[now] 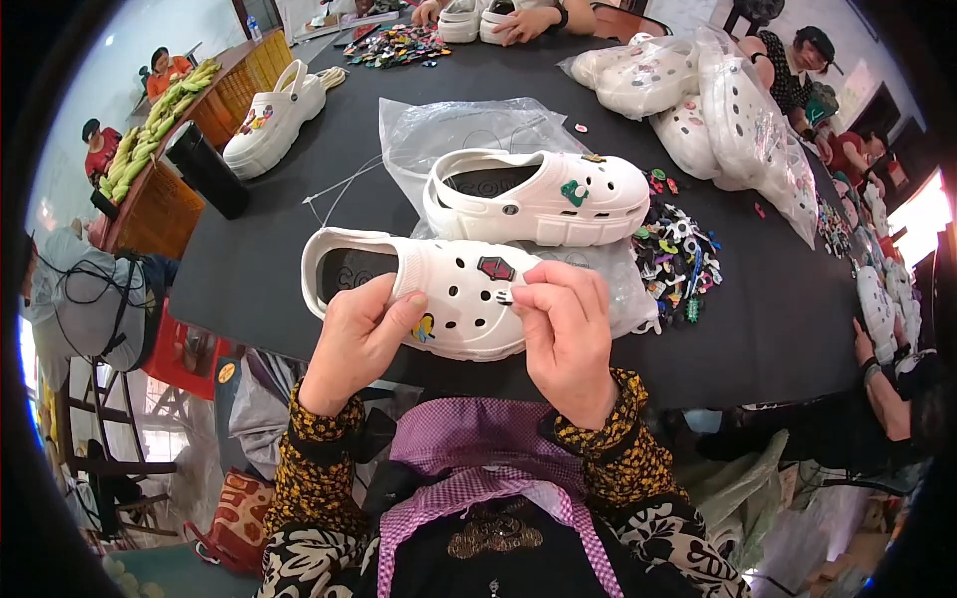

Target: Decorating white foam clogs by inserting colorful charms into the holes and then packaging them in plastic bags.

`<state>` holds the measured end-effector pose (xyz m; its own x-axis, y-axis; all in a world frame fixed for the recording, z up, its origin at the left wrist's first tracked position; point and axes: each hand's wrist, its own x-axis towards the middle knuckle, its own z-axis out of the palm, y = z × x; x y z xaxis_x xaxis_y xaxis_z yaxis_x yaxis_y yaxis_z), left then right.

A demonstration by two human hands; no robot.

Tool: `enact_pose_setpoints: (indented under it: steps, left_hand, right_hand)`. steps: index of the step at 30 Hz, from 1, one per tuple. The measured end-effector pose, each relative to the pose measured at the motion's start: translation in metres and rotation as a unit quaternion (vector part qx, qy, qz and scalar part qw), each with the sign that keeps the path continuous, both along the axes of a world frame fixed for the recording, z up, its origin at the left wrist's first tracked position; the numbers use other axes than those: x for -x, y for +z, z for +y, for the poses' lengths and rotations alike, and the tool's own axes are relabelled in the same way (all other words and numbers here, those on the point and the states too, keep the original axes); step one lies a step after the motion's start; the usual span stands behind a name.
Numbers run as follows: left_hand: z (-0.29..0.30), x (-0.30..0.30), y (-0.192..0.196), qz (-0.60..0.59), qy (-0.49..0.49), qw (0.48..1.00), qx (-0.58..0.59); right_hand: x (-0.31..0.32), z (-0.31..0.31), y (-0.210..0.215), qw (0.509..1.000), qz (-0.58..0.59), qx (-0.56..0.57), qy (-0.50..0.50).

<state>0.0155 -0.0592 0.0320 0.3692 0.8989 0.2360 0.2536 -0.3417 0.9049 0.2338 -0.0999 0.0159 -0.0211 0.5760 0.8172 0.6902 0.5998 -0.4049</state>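
Observation:
A white clog (444,329) with a holed upper lies sideways in front of me, its heel opening to the left. My left hand (364,334) grips its near side, thumb on the upper beside a yellow and blue charm (424,327). Between the thumb and fingers of my right hand (566,334) is a small black and white shoe charm (504,296), at the holes of the upper. A dark red coffin-shaped charm (495,268) sits just above it. Behind stands a second white clog (538,199) with a green charm (573,192) on its upper.
Loose charms (683,254) lie heaped on the black table (778,299) at right. Clear plastic bags (419,130) lie under the clogs; bagged clogs (733,110) are at back right. A black cylinder (206,167) and another white clog (274,125) stand left. Other people sit around.

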Motion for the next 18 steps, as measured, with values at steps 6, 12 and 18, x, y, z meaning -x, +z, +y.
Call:
enact_pose_setpoints:
  steps: [6,12,18]
  left_hand:
    - [-0.002,0.001,0.0,-0.009,0.004,1.0,-0.015]
    - [0.001,0.002,-0.005,-0.001,0.002,0.999,-0.034]
    - [0.0,0.002,-0.003,0.005,0.014,1.0,-0.028]
  right_hand:
    - [0.011,0.0,0.003,0.997,-0.057,-0.019,-0.039]
    - [0.016,-0.004,0.002,0.996,-0.072,-0.027,-0.044]
    - [0.017,-0.006,0.004,0.99,-0.123,-0.03,-0.057]
